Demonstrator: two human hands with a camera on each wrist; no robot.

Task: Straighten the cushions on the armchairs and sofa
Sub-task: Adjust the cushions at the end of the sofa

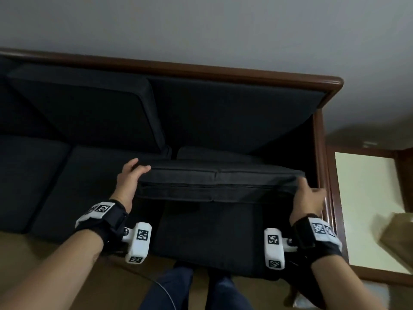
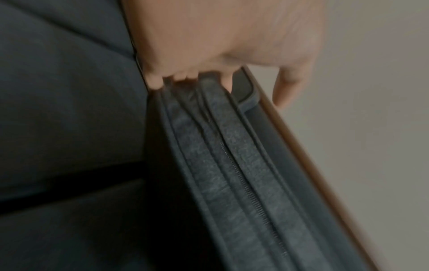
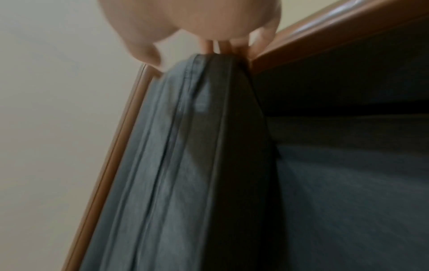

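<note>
A dark grey cushion [image 1: 218,183] with a zip along its near edge is lifted above the right end seat of the wooden-framed sofa [image 1: 201,71]. My left hand [image 1: 129,179] grips its left corner, thumb on top and fingers underneath. My right hand [image 1: 307,198] grips its right corner beside the armrest. In the left wrist view my fingers [image 2: 176,77] curl under the zipped cushion [image 2: 227,165] edge. In the right wrist view my fingers [image 3: 223,45] pinch the cushion [image 3: 185,146] corner. Two back cushions lean against the backrest; the left one [image 1: 87,113] sits crooked and overlaps the right one [image 1: 232,115].
Seat cushions [image 1: 96,186] cover the sofa to the left. The wooden armrest [image 1: 324,166] stands right beside my right hand. A pale side table [image 1: 366,198] is at the right, with a brown bag [image 1: 400,236] on it. My legs [image 1: 176,285] stand in front of the sofa.
</note>
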